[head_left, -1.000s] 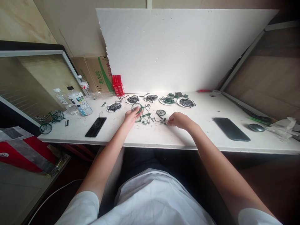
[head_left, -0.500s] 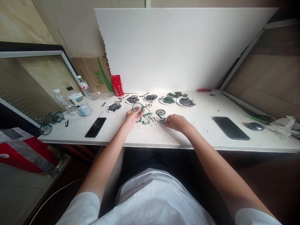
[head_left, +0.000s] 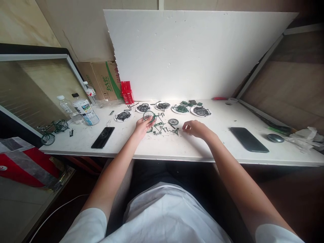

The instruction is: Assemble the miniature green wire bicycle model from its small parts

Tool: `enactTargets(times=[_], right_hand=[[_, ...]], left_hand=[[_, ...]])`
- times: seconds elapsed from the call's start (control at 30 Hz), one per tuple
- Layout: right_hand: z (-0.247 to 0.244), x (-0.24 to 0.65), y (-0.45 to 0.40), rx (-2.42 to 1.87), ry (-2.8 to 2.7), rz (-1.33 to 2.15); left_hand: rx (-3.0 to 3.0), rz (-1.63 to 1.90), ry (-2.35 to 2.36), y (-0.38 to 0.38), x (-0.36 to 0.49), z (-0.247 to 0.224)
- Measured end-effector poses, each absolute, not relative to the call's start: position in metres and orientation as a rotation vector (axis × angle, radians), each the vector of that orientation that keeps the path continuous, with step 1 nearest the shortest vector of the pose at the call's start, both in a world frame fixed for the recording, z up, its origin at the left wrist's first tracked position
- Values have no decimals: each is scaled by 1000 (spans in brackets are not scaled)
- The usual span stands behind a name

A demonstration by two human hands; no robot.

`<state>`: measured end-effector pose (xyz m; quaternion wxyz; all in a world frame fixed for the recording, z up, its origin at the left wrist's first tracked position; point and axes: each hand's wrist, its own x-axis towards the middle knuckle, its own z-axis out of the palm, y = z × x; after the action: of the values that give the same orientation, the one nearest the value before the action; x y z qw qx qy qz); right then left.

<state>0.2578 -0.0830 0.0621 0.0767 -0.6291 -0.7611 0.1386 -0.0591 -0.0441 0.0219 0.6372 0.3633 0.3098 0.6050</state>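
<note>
My left hand is closed on a small green model bicycle, gripping it near its spoked wheel. The model is tilted over the table, its thin frame reaching to the right of my fingers. To the right of the frame lies a loose dark wheel. Small dark green parts are scattered just below that wheel. My right hand hovers a little to the right of these parts, fingers bent and slightly apart, with nothing visible in them.
Along the back stand white plates of parts, among them a plate of green pieces. A finished model bicycle, bottles and a phone are at left. A black slab and a mouse lie at right.
My right hand has drawn back a little to the right from the small parts, and its fingers have loosened. My left hand keeps the model bicycle in nearly the same place.
</note>
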Motion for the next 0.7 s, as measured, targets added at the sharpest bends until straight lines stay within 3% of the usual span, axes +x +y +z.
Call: enactTargets(times=[0.7], right_hand=[[41, 250, -75, -1738, -2310, 310]], left_hand=[[821, 1366, 714, -42, -59, 21]])
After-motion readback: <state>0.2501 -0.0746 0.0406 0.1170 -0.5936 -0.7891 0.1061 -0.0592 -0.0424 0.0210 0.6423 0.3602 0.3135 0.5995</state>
